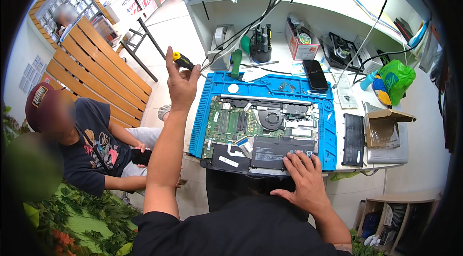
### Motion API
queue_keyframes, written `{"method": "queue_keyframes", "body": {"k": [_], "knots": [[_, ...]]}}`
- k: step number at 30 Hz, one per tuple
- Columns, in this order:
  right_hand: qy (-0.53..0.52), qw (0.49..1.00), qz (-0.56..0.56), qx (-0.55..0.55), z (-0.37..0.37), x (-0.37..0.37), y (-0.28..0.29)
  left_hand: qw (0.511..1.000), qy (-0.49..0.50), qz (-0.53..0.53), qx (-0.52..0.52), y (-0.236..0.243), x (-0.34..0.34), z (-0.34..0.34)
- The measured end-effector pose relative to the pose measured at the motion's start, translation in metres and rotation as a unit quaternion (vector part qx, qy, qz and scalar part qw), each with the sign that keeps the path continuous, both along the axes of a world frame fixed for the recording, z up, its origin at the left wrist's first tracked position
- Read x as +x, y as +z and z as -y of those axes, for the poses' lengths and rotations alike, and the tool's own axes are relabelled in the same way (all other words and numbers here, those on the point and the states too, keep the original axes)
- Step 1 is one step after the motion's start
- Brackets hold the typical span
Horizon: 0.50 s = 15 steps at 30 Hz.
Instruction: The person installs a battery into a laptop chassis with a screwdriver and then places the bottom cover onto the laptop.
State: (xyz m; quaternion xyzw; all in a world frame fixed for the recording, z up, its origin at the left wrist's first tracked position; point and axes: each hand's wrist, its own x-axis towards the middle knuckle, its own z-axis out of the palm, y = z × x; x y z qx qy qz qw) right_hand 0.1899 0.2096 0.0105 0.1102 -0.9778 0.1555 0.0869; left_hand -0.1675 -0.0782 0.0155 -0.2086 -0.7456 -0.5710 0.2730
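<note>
An opened laptop base (226,128) lies on a blue repair mat (197,133), its green circuit board and round black fan (271,118) exposed. My left hand (182,87) is raised beside the mat's far left corner. It grips a screwdriver (183,60) with a yellow and black handle, whose thin shaft slants down toward the mat. A flat black battery (270,151) sits in the laptop's near right part. My right hand (306,179) rests on that battery's right end, fingers stretched and thumb out over the near edge. Small parts (288,86) lie in the mat's far tray.
Another black battery (353,139) and an open cardboard box (383,128) lie right of the mat. A phone (316,74) is on its far edge, near a green-handled tool (236,64). Cables (260,20) hang from the shelf. A person (103,145) sits at the left.
</note>
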Motion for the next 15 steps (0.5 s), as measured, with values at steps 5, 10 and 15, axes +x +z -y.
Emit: {"method": "queue_keyframes", "body": {"k": [5,10,15], "knots": [[-0.024,0.999,-0.023,-0.016,-0.011,0.008,-0.001,0.997,-0.026,0.018,0.075,0.019,0.014,-0.019],[-0.045,0.998,-0.029,-0.039,-0.028,0.000,-0.009,0.987,-0.065,0.073,0.130,0.036,0.061,-0.042],[-0.071,0.996,-0.035,-0.045,-0.042,0.004,-0.013,0.968,-0.172,0.113,0.145,0.029,0.128,-0.104]]}}
